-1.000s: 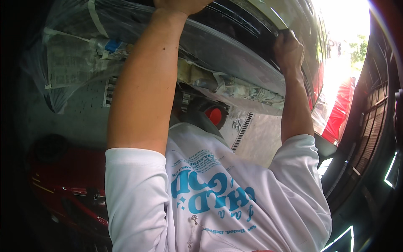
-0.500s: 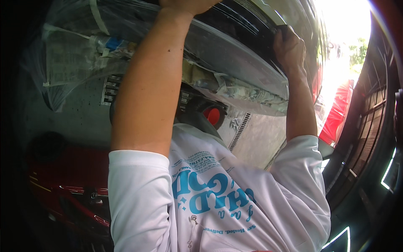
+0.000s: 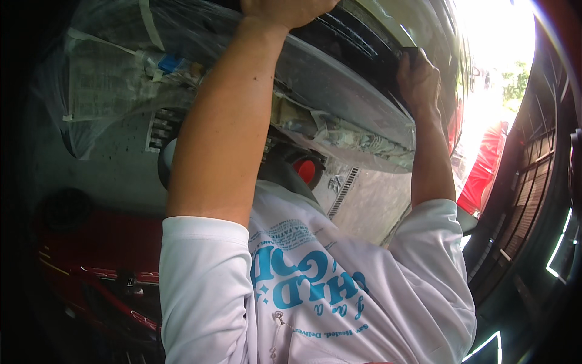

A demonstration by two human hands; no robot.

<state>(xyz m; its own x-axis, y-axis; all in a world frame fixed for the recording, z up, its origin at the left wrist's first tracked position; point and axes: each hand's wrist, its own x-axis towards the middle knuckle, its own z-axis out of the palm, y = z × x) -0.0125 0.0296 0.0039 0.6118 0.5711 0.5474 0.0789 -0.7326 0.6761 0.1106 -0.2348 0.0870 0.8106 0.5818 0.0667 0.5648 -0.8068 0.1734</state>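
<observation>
A car body panel [image 3: 388, 23] runs across the top, with a glossy black section [image 3: 364, 51] below its pale part. My right hand [image 3: 419, 82] is closed round a small black block [image 3: 412, 56], pressed against the panel where the black meets the pale surface. The block's exact kind is unclear. At the top edge my left hand [image 3: 291, 9] reaches over the black section; its fingers are cut off or hidden. Clear plastic sheeting [image 3: 339, 79] covers the body below the black section.
Taped paper masking [image 3: 364, 136] hangs under the plastic. Below are a black bucket-like thing with a red inside [image 3: 308, 170] and a floor drain grate [image 3: 343, 193]. A red car [image 3: 109, 261] stands at left; a dark slatted wall [image 3: 527, 182] is at right.
My right hand and the black block sit slightly lower in the picture. The left hand has shifted a little to the right, and the whole view has moved slightly.
</observation>
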